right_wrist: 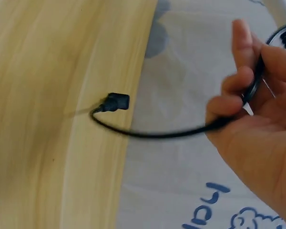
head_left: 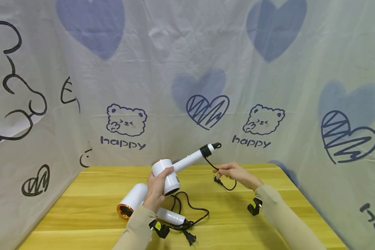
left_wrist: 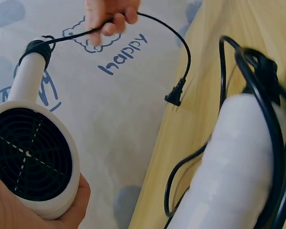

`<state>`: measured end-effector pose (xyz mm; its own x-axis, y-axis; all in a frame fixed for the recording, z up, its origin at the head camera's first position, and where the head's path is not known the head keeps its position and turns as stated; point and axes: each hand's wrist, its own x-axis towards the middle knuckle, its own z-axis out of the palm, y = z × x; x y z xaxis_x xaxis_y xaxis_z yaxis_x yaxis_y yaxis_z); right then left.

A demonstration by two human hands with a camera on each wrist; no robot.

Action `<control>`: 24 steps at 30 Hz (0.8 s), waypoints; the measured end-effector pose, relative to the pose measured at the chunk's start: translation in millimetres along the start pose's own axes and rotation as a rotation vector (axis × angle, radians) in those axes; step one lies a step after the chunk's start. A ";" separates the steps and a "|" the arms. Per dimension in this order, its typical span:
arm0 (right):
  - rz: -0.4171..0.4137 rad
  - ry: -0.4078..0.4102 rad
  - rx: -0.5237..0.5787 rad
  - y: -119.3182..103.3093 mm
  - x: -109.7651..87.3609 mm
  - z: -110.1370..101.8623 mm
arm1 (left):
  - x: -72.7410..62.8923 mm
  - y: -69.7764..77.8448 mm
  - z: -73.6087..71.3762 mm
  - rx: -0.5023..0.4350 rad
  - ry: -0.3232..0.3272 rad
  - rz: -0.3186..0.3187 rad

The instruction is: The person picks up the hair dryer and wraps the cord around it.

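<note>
My left hand [head_left: 156, 187] grips the barrel of a white hair dryer [head_left: 187, 161], held above the table with its handle slanting up to the right. Several turns of black cord [head_left: 205, 150] wrap the handle's end. From there the cord runs to my right hand [head_left: 239, 174], whose fingers [right_wrist: 238, 81] curl around it. Past that hand the free end loops down to a dangling plug [right_wrist: 118, 101]. The dark slotted grille [left_wrist: 31, 152] of the held dryer faces the left wrist camera. A second white hair dryer [head_left: 137, 196] lies on the table, partly hidden behind my left arm.
The second dryer's black cord [head_left: 203, 209] lies loosely looped on the wooden table [head_left: 237, 222], its plug [head_left: 190, 238] near the front. A pale printed cloth [head_left: 181, 45] hangs behind the table and along both sides.
</note>
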<state>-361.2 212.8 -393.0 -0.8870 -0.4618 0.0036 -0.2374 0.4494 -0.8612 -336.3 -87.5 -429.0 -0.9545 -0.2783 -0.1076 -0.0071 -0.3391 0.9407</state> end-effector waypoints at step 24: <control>0.090 0.239 -0.178 27.5 13.8 -26.3 | -5.1 2.4 -2.1 0.040 -0.276 -0.086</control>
<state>-390.4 239.0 -403.2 -0.9707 -0.2302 0.0690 -0.2004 0.6170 -0.7610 -330.8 -88.8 -426.9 -0.9949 0.0070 -0.1010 -0.0981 -0.3132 0.9446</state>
